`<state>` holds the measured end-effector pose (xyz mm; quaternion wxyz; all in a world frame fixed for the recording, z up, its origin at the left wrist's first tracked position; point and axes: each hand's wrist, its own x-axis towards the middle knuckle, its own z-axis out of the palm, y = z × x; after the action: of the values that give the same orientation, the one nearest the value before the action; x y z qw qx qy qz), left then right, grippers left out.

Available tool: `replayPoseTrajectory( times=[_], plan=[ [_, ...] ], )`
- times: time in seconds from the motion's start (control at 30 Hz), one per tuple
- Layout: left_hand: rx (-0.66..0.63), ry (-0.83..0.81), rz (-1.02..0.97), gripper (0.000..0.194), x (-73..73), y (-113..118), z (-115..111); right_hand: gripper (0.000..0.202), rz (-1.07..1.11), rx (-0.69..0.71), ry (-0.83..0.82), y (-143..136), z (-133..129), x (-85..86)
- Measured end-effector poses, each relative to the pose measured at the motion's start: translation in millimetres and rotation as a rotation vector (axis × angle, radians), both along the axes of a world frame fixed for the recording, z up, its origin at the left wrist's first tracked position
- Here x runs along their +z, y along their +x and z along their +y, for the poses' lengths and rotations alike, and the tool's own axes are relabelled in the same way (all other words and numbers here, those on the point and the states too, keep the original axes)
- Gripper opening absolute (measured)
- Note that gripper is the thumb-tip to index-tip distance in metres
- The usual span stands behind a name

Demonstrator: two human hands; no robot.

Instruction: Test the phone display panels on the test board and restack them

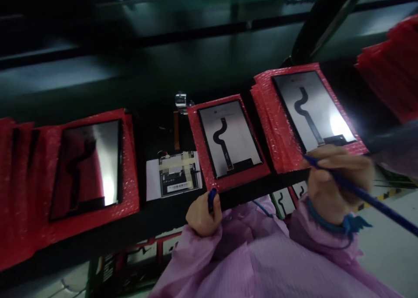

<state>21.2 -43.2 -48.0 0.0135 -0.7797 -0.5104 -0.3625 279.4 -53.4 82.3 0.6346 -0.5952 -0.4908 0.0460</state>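
Pinching a pen (pixel 359 191) in the right hand (pixel 341 180), close to the screen (pixel 313 106) just beyond; closing the left hand (pixel 203 215) round a blue cap (pixel 212 200), apparently, below a second screen (pixel 225 145). Could scratch or smear the nearer one through a slip, or topple the red bags (pixel 281 145) beneath by knocking. Facing a dark bench (pixel 176 211), with pale floor (pixel 395 219) past the right wrist.

Head view only: from above wearer's lilac smock (pixel 254 263), facing forward and down; left hand (pixel 203 215) and right hand (pixel 339 180) near lens, desk (pixel 148 137) slanting across frame, floor (pixel 395 232) at lower right.
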Motion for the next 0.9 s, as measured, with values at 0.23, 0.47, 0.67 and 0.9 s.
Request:
replayPoseTrajectory(
  times=[0.23,0.47,0.67,0.9],
  plan=[
    [0.078,-0.089,-0.038,0.015,-4.7,-1.7,-11.8,0.026,-0.17,-0.317,-0.063,106.7,16.0,-6.9],
    [0.141,-0.071,-0.006,0.019,-14.8,-6.3,-9.4,0.034,-0.134,-0.233,-0.247,132.0,25.2,-24.4],
    [0.138,0.077,0.004,0.024,-19.6,-7.4,-1.9,0.033,-0.165,-0.193,-0.286,128.8,23.8,-20.6],
    [0.14,-0.098,-0.18,0.029,-3.6,-3.3,-8.6,0.037,-0.086,-0.237,-0.148,122.8,18.8,-19.3]
  ],
)
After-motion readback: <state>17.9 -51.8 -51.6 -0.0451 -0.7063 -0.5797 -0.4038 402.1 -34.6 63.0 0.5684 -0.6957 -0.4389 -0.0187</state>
